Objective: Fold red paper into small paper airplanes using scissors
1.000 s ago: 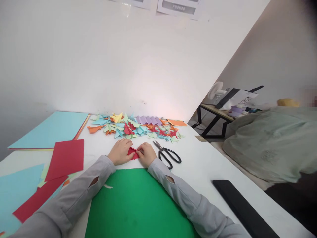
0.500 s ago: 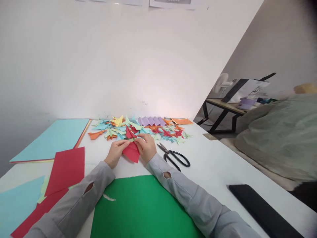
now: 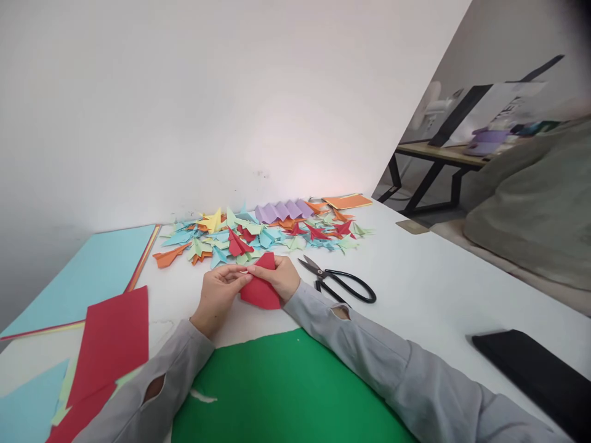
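Note:
A partly folded piece of red paper is held up between both hands over the white table. My left hand pinches its left edge between thumb and fingers. From the right, my right hand grips it, thumb on top near the middle; the fingers behind the paper are hidden. Just beyond the hands lies a heap of small folded paper planes, among them a red one and an orange one. Black-handled scissors rest to the right of my right hand, blades pointing away to the left.
A green sheet lies in front of me. Red sheets and a stack of large light-blue paper are at left. Behind the heap sit a pleated purple strip and orange paper. A black object lies at right.
The red paper has been turned, so it now shows a broader face with a point upward. My right hand has shifted its hold. The whole view has tilted and moved somewhat.

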Action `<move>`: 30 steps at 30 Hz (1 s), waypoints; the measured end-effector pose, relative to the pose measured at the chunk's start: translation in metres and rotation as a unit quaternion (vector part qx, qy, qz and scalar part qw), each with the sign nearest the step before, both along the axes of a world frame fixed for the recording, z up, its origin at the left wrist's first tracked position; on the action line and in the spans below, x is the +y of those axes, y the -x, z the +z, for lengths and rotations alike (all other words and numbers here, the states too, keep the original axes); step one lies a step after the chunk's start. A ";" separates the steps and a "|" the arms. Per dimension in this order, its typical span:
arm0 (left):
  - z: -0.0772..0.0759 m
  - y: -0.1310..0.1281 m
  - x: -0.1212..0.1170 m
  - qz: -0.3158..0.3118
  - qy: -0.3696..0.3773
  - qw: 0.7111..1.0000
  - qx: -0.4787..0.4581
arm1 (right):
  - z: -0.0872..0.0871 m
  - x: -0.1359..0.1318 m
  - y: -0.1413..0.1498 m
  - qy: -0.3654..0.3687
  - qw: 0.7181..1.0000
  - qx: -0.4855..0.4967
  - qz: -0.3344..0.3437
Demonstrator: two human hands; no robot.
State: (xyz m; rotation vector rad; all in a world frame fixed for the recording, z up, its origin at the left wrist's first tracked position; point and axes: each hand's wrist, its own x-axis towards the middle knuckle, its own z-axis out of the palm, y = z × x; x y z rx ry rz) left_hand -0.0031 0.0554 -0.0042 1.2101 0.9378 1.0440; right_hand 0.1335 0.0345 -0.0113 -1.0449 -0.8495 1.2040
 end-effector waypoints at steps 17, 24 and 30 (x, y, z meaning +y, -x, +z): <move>0.002 -0.002 -0.005 -0.115 -0.111 0.976 0.151 | 0.009 -0.006 -0.005 0.017 0.999 -0.042 0.017; 0.003 0.000 -0.005 -0.145 -0.099 0.972 0.156 | 0.005 -0.004 -0.006 0.069 0.998 -0.014 0.004; 0.003 0.000 -0.005 -0.154 -0.098 0.973 0.143 | 0.008 -0.003 -0.008 0.053 0.998 -0.009 0.019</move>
